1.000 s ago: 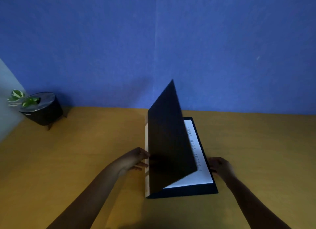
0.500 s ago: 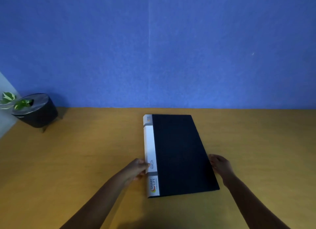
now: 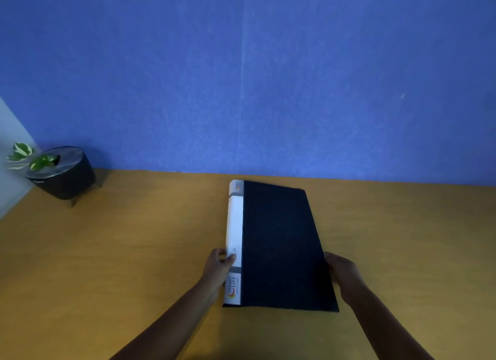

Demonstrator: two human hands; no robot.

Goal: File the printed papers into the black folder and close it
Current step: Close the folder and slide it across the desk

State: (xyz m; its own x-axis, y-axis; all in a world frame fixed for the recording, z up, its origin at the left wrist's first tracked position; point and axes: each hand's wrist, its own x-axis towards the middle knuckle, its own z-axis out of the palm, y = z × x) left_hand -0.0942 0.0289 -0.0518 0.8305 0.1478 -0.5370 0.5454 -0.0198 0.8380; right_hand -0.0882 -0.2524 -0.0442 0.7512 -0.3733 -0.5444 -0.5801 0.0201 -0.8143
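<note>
The black folder [image 3: 281, 247] lies flat and closed on the wooden table [image 3: 134, 252], its white labelled spine on the left side. No printed papers show; the closed cover hides the inside. My left hand [image 3: 217, 268] grips the spine near its lower part, thumb on top of the white strip. My right hand [image 3: 342, 273] holds the folder's right edge, fingers against the cover's rim.
A black round pot [image 3: 63, 173] with a small green-and-white plant [image 3: 26, 157] stands at the table's back left corner. A blue wall [image 3: 255, 77] rises right behind the table's far edge.
The folder's front cover, standing upright a second ago over the white papers, has come down flat. Both hands stay at the folder's sides; the left thumb now rests on the spine.
</note>
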